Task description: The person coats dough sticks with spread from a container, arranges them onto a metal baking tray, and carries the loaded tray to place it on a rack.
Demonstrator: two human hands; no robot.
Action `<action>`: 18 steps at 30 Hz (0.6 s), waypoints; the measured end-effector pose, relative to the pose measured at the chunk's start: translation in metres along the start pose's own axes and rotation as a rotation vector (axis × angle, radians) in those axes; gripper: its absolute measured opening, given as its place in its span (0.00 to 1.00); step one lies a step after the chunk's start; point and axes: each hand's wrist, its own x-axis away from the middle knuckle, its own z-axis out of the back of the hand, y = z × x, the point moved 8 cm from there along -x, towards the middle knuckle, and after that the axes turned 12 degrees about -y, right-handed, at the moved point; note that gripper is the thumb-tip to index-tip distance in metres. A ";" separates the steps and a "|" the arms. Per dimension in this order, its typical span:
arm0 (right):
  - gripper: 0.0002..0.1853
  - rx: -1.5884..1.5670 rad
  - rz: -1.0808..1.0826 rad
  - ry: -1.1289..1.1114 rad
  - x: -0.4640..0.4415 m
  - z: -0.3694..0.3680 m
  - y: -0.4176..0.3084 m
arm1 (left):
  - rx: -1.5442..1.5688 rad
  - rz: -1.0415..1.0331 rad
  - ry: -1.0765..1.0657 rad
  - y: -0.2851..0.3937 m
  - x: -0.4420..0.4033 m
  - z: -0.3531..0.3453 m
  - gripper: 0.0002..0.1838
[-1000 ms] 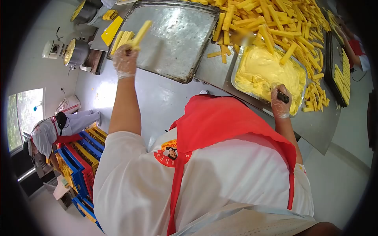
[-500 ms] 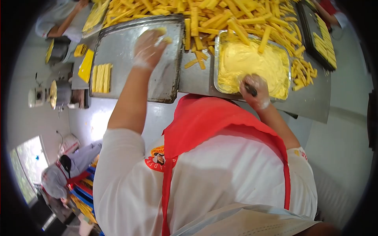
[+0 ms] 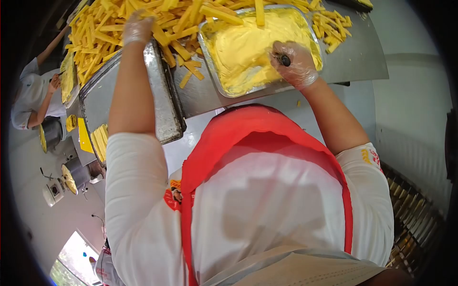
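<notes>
My left hand [image 3: 138, 29], in a clear glove, reaches over the big pile of yellow sticks [image 3: 98, 40]; its fingers are blurred among them, so I cannot tell whether they hold one. My right hand [image 3: 296, 64], gloved too, is closed around a tool with a black handle [image 3: 285, 60]; its working end is hidden. That hand is above a foil-lined pan [image 3: 215, 78] of pale yellow cream [image 3: 243, 45]. One yellow stick [image 3: 259, 12] crosses the pan's far rim. Below my left forearm lies a dark-edged metal baking tray [image 3: 160, 102].
A row of pale yellow strips [image 3: 99, 141] lies on the tray's left part. Loose sticks [image 3: 334, 28] are right of the pan. At the left, another person's hand [image 3: 54, 83] is beside a yellow-filled tray [image 3: 69, 78]. Metal pots [image 3: 78, 172] stand beyond the tray.
My left hand has gone from over the baking tray up to the stick pile. My right hand still grips the tool at the pan. The whole view has shifted and turned.
</notes>
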 end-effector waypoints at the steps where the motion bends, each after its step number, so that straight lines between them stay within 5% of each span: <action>1: 0.05 0.015 0.173 0.041 0.003 0.010 -0.025 | 0.022 -0.110 0.093 0.012 0.015 0.018 0.28; 2: 0.05 0.032 0.346 0.087 0.009 0.016 -0.050 | 0.154 -0.196 0.073 0.033 0.039 0.031 0.25; 6: 0.05 -0.063 0.435 -0.045 0.011 -0.031 -0.060 | 0.766 -0.419 -0.268 0.127 0.147 0.008 0.20; 8: 0.06 -0.215 0.245 -0.033 0.001 -0.034 -0.003 | 0.687 -0.248 -0.375 0.127 0.180 -0.042 0.19; 9: 0.08 -0.353 0.047 -0.022 -0.001 -0.033 0.032 | 0.440 -0.363 -0.312 0.142 0.192 -0.051 0.18; 11: 0.09 -0.096 -0.013 0.038 -0.002 0.005 0.044 | 0.282 -0.505 -0.245 0.150 0.204 -0.075 0.16; 14: 0.10 -0.140 0.097 0.096 0.003 0.034 -0.005 | 0.085 -0.455 -0.192 0.141 0.205 -0.115 0.16; 16: 0.10 -0.292 0.200 0.072 0.009 0.014 -0.030 | 0.508 -0.189 -0.307 0.124 0.200 -0.136 0.15; 18: 0.11 -0.356 0.255 0.077 0.012 0.006 -0.040 | 0.403 -0.191 -0.328 0.139 0.204 -0.120 0.15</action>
